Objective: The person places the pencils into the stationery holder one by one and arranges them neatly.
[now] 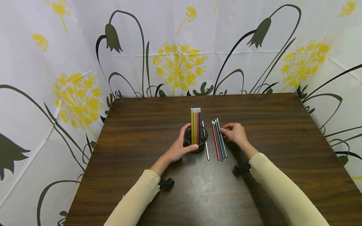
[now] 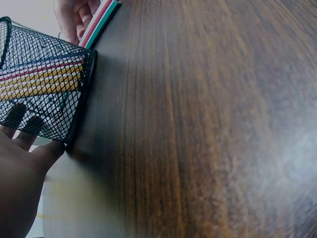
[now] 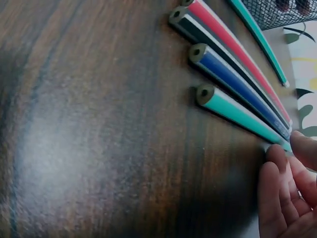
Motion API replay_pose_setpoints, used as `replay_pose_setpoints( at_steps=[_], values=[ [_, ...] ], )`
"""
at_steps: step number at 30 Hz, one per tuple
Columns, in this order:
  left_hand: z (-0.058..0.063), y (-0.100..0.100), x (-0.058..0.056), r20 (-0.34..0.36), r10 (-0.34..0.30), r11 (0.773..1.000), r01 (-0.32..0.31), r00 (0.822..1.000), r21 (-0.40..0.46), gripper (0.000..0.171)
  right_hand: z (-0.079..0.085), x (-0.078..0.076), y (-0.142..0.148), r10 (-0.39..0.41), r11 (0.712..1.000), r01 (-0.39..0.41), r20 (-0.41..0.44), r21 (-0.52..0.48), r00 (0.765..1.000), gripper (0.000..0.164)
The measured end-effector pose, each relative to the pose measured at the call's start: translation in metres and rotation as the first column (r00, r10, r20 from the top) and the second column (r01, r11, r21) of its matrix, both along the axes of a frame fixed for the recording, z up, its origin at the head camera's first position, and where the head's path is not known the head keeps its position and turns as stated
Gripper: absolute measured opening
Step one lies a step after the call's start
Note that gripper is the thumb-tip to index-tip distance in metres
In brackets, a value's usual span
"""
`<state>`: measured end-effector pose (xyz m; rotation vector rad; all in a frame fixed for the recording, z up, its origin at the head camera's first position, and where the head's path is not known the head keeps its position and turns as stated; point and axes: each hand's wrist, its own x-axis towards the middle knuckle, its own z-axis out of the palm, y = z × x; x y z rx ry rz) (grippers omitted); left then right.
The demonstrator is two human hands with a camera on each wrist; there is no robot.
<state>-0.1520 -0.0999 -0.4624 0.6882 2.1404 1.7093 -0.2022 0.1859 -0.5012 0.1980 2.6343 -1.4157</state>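
My left hand (image 1: pixel 177 147) grips a black mesh pencil cup (image 2: pixel 44 111), its thumb and fingers curled round the sides. Yellow pencils (image 1: pixel 193 125), with a few darker ones, stand upright in the cup, white erasers up. To the right, my right hand (image 1: pixel 235 133) pinches a green pencil (image 3: pixel 237 111) near its eraser end between thumb and finger. That pencil lies outermost in a row with a blue pencil (image 3: pixel 230 72), a black pencil (image 3: pixel 190 27) and a red pencil (image 3: pixel 223 32). A single green pencil (image 3: pixel 257 39) lies between this row and the cup.
The dark wood-grain table (image 1: pixel 141 125) carries all of it. Behind hangs a white curtain (image 1: pixel 220 28) printed with yellow and grey-green flowers. Black wrist straps with cameras sit at both pale sleeves (image 1: pixel 282 185).
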Motion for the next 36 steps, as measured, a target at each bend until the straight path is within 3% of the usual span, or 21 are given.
replay_pose_setpoints(
  at_steps=[7,14,17,21,24,30,36],
  values=[
    [0.001,0.0,0.001,0.015,0.0,1.0,-0.001,1.0,0.012,0.087,-0.001,0.0,-0.003,0.018,0.996,-0.017,-0.011,0.092,1.0,0.023],
    [0.001,0.0,0.0,0.009,0.005,1.0,-0.005,1.0,0.003,0.087,0.006,-0.001,0.0,0.022,0.991,-0.03,0.059,0.13,0.998,0.02],
    [0.0,0.0,0.0,0.002,0.005,1.0,-0.005,1.0,0.004,0.087,0.012,-0.001,0.001,0.006,0.975,-0.032,0.12,0.219,0.993,0.021],
    [0.0,0.0,0.001,0.002,-0.002,1.0,0.002,1.0,0.013,0.087,0.021,0.001,0.003,-0.01,0.934,-0.052,0.171,0.355,0.985,0.023],
    [0.001,0.0,0.001,0.007,-0.005,1.0,0.005,1.0,0.015,0.086,0.024,0.003,0.005,-0.016,0.919,-0.056,0.179,0.391,0.984,0.022],
    [0.0,0.0,0.0,0.019,-0.007,1.0,0.007,1.0,0.001,0.087,0.027,0.004,0.009,-0.007,0.936,-0.067,0.209,0.345,0.978,0.018],
    [-0.026,0.0,-0.009,0.014,0.022,1.0,-0.022,1.0,0.007,0.09,0.041,0.003,0.017,0.006,0.974,-0.041,0.155,0.223,0.988,0.019]
  ],
)
